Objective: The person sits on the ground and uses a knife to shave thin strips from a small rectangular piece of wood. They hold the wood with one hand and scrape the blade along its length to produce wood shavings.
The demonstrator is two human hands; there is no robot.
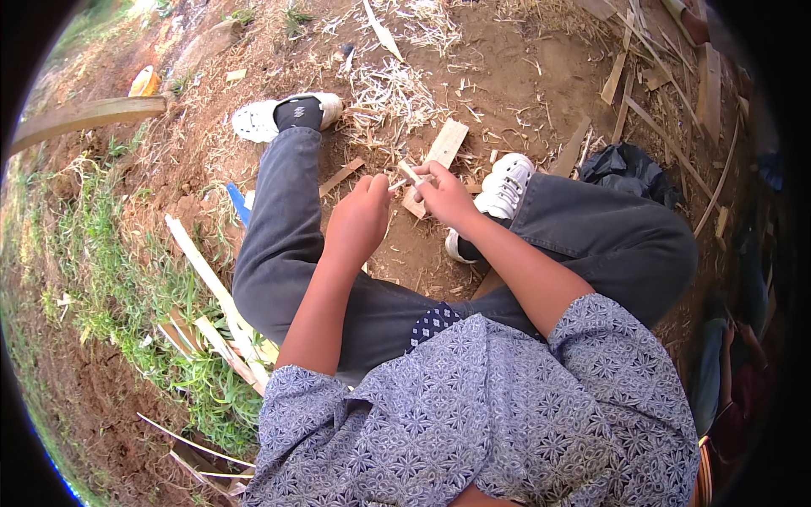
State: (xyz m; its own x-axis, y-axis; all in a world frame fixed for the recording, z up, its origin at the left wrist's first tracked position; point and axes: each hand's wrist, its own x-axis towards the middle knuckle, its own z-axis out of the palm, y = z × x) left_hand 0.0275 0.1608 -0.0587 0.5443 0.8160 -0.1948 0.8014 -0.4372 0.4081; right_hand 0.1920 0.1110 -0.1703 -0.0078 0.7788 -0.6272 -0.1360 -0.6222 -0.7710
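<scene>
My left hand (359,215) is closed in a fist above the ground between my legs, its back turned up. A thin pale piece (399,183) spans the small gap from its fingers to my right hand; its kind is unclear. My right hand (445,198) pinches a short, light piece of wood (409,172) between thumb and fingers. The fingers of both hands nearly meet. Below them on the soil lies a flat wooden board (446,144), partly hidden by my right hand.
Wood shavings (393,93) cover the soil beyond my hands. Split wood strips (220,291) rest on grass at my left. A black plastic bag (629,173) and long planks (708,93) lie to the right. Another person's arms (728,363) show at the right rim.
</scene>
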